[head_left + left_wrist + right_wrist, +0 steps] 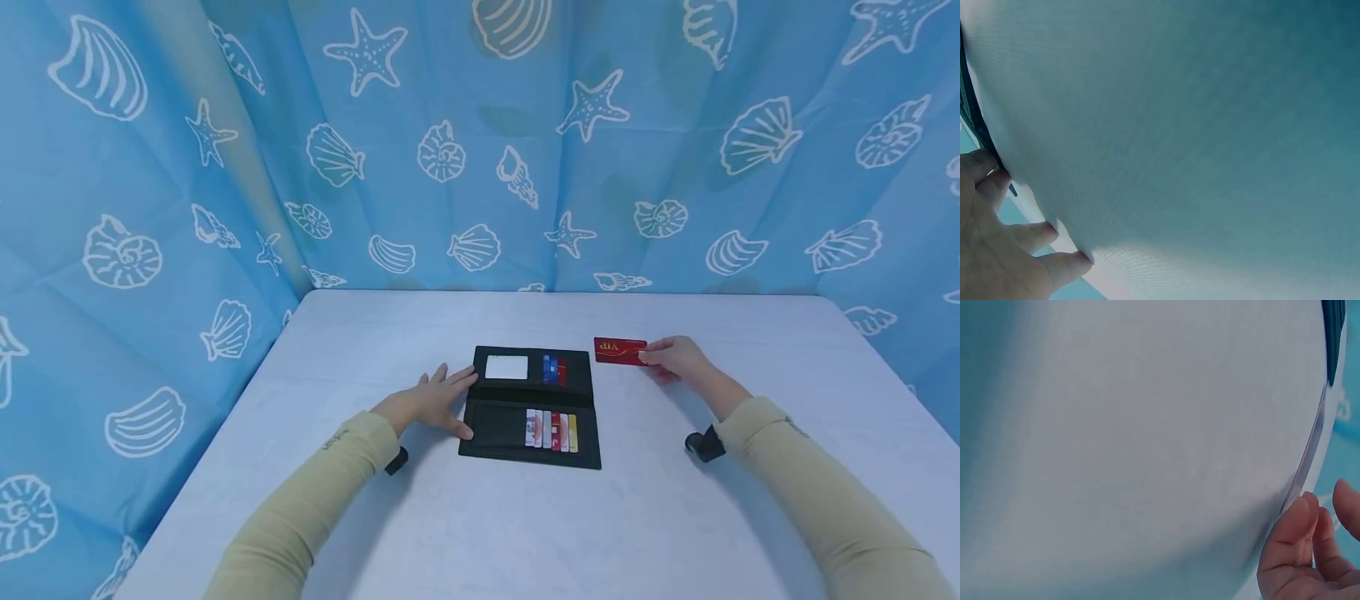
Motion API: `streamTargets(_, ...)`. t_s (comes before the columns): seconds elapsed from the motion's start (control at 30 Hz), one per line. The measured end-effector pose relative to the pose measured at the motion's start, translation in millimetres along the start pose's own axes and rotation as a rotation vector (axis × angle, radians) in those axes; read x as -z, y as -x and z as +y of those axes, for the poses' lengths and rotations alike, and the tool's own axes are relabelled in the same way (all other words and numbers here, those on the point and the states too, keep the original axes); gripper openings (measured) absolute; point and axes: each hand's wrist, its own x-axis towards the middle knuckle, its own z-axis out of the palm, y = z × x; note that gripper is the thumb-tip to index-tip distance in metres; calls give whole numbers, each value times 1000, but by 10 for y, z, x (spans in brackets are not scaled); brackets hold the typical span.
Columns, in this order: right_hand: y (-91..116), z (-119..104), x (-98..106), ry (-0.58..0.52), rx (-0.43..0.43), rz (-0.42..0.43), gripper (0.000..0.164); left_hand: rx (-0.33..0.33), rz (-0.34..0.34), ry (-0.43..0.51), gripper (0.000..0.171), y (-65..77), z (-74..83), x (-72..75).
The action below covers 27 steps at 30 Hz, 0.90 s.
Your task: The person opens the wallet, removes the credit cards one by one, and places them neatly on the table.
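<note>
A black wallet (pixel 495 427) lies unfolded on the table, its upper and lower halves both showing card slots. Several cards (pixel 552 431) fan across the lower half; a white card (pixel 507 367) and blue and red cards (pixel 554 370) sit in the upper half. My left hand (pixel 433 403) is spread at the wallet's left edge, thumb and fingertips right at the border. To the wallet's upper right, my right hand (pixel 677 360) pinches the right end of a red VIP card (pixel 619 351). Seen edge-on in the right wrist view, the card (pixel 1311 450) points toward the wallet (pixel 1333 340).
The white-covered table (pixel 525 533) extends around the wallet. A blue curtain (pixel 420 200) printed with shells and starfish hangs behind the table and along its left side. Black straps (pixel 705 445) show under both wrists.
</note>
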Motion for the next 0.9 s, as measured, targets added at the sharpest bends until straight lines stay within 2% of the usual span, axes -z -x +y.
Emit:
streamTargets(0.17, 196, -48, -116, -1, 19, -31, 55, -3, 0, 0, 101, -6, -16, -8)
streamTargets(0.3, 331, -65, -239, -21, 53, -77, 49, -5, 5, 2, 101, -13, -23, -12)
streamTargets(0.57, 520, -52, -476, -163, 76, -158, 44, 10, -3, 2, 101, -9, -16, -7)
streamTargets(0.9, 710, -9, -712, -236, 68, -278, 41, -3, 7, 14, 100, -11, -17, -12)
